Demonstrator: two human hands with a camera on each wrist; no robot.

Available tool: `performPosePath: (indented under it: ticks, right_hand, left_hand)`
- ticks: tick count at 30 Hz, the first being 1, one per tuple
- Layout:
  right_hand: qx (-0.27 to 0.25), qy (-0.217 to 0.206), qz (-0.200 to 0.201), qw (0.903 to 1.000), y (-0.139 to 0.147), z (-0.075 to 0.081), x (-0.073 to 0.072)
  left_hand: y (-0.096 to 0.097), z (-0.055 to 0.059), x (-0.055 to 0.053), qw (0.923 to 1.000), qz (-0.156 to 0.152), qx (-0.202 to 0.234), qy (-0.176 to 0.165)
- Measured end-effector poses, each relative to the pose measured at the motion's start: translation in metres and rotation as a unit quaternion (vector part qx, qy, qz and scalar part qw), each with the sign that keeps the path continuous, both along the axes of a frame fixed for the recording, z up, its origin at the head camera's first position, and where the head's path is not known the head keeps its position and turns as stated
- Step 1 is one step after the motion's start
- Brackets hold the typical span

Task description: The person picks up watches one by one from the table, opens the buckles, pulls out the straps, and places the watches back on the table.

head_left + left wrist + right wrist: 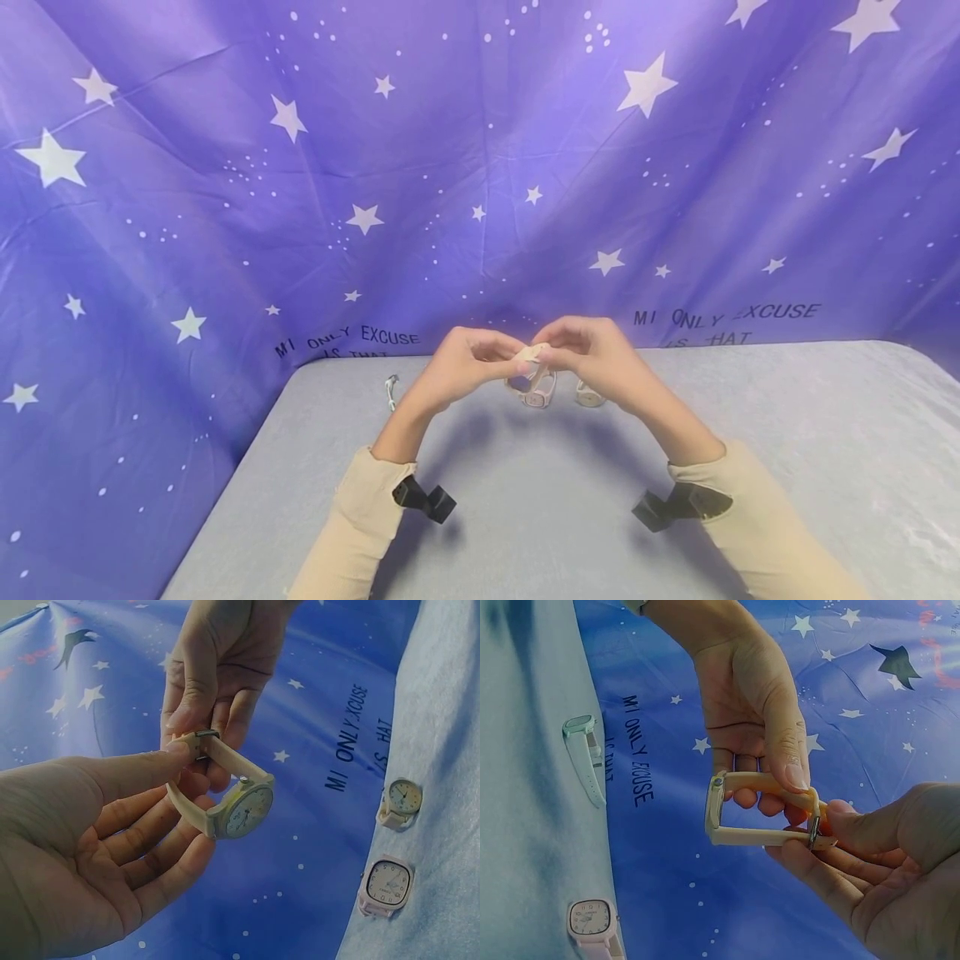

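Note:
A cream wristwatch (244,811) with a round dial is held up between both hands, its strap closed in a loop through a metal buckle (814,831). My left hand (463,367) pinches the strap near the buckle between thumb and fingers. From the other side, my right hand (592,360) pinches the strap at the buckle end. In the left wrist view the dial hangs below the fingers, facing outward. Beneath the hands, a pink square watch (535,400) stands on the table. Beside it is another round-dialled watch (404,796), partly covered by my right hand in the head view.
A pale green watch (580,735) sits on the table to the left, partly behind my left wrist in the head view. Grey cloth covers the table (525,517). A purple-blue curtain (480,150) with white stars hangs along the table's back edge.

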State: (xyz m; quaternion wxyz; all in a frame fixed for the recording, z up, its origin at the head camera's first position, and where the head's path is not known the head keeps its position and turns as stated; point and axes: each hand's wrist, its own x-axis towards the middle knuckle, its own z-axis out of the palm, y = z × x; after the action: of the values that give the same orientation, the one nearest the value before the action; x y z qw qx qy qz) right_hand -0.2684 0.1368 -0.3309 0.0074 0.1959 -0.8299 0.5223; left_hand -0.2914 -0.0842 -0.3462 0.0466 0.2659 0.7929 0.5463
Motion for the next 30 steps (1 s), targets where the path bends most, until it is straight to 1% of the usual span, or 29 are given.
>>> performPosePath:
  ticks: [4, 10, 13, 18, 23, 27, 30]
  right_hand:
    - [-0.003, 0.000, 0.005, 1.0000, 0.0002, 0.0003, 0.0006]
    - [0.024, 0.042, 0.013, 0.9987, -0.0022, -0.0031, -0.0009]
    - [0.028, 0.048, 0.009, 0.9984, -0.0029, -0.0040, -0.0015]
    - [0.011, 0.023, -0.002, 0.9997, -0.0020, -0.0022, -0.0006]
    - [-0.004, 0.001, -0.011, 0.9999, -0.0015, -0.0004, -0.0007]
    - [-0.025, -0.014, -0.010, 0.9996, -0.0009, 0.0004, -0.0006]
    - [-0.048, -0.022, -0.001, 0.9986, -0.0007, 0.0005, -0.0008]
  left_hand:
    - [0.0002, 0.0004, 0.0002, 0.9999, 0.005, -0.007, 0.007]
    - [0.0010, 0.0002, 0.0006, 0.9998, 0.006, -0.017, 0.009]
    - [0.0011, 0.0006, 0.0007, 0.9998, 0.003, -0.016, 0.007]
    - [0.0007, 0.0013, 0.0006, 1.0000, -0.005, -0.001, -0.001]
    - [-0.0002, 0.0008, -0.0010, 1.0000, 0.000, 0.000, 0.003]
    - [-0.0008, 0.0008, -0.0021, 1.0000, 0.001, 0.003, 0.005]
    - [-0.0012, 0.0014, -0.0022, 1.0000, 0.004, 0.002, 0.007]
